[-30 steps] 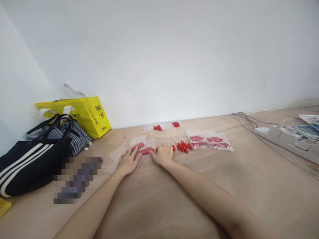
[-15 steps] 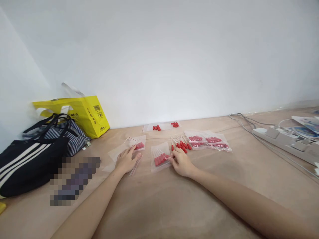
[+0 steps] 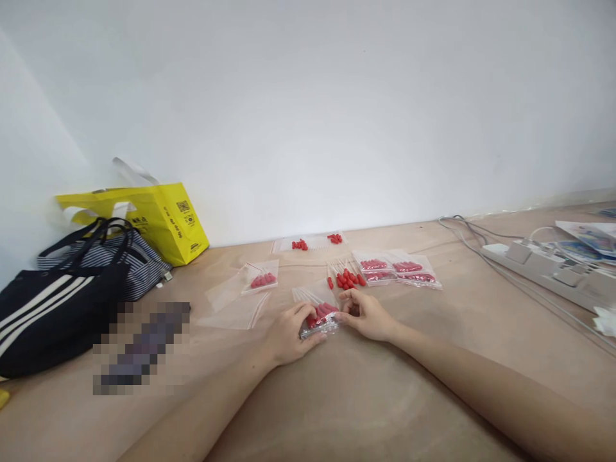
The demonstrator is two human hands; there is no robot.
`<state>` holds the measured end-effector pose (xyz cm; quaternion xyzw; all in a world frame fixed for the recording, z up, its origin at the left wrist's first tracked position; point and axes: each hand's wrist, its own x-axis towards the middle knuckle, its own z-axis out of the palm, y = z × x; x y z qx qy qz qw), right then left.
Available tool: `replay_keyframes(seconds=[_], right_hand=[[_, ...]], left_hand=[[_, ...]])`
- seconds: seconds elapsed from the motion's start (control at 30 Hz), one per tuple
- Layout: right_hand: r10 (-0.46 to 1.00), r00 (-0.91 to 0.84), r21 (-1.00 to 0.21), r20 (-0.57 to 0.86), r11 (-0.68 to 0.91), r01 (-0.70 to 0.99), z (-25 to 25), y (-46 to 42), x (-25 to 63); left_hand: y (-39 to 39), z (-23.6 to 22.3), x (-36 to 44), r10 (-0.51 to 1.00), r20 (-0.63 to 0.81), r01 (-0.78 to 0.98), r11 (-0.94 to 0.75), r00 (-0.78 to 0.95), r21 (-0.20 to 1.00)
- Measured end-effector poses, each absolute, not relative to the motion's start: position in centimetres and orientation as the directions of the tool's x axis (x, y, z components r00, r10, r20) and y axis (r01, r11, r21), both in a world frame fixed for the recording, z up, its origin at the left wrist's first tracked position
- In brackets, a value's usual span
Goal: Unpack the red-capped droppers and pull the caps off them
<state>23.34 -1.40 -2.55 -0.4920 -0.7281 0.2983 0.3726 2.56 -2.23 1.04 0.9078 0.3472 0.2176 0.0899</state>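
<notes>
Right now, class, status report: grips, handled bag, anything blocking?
Left grip, right grip both touching clear bag. Red-tipped sticks inside. Loose sticks just beyond; nothing visibly blocking.

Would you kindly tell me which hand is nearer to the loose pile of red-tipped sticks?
Right. The right hand is just in front of the loose pile of red-tipped sticks; the left hand is farther away, to the pile's left and nearer the wearer.

Soft, diffuse light; wall (image 3: 308, 128) is reading brightest low, near the tabletop (image 3: 366, 398)'s far edge, dimming toward the top. Held bag (image 3: 321, 313) is throwing small glare spots. Right forearm (image 3: 457, 366) is casting soft shadow. Wide-angle distortion is stretching the right edge; mosaic (image 3: 144, 346) is masking a left-side patch.
</notes>
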Motion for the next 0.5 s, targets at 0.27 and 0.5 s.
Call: replay_keyframes(seconds=[0.27,0.5], right_hand=[[0.954,-0.252,-0.938,0.164,0.231,0.260,-3.3,-0.3,22.0],[0.973,-0.199,-0.973,0.120,0.155,0.172,-3.3,0.3,21.6]], left_hand=[[-1.9,0.6,2.3,0.619,0.377,0.585,-0.782,0.689,0.216],[-2.7,0.8,3.5,0.543,0.291,0.598,-0.787,0.788,-0.150]])
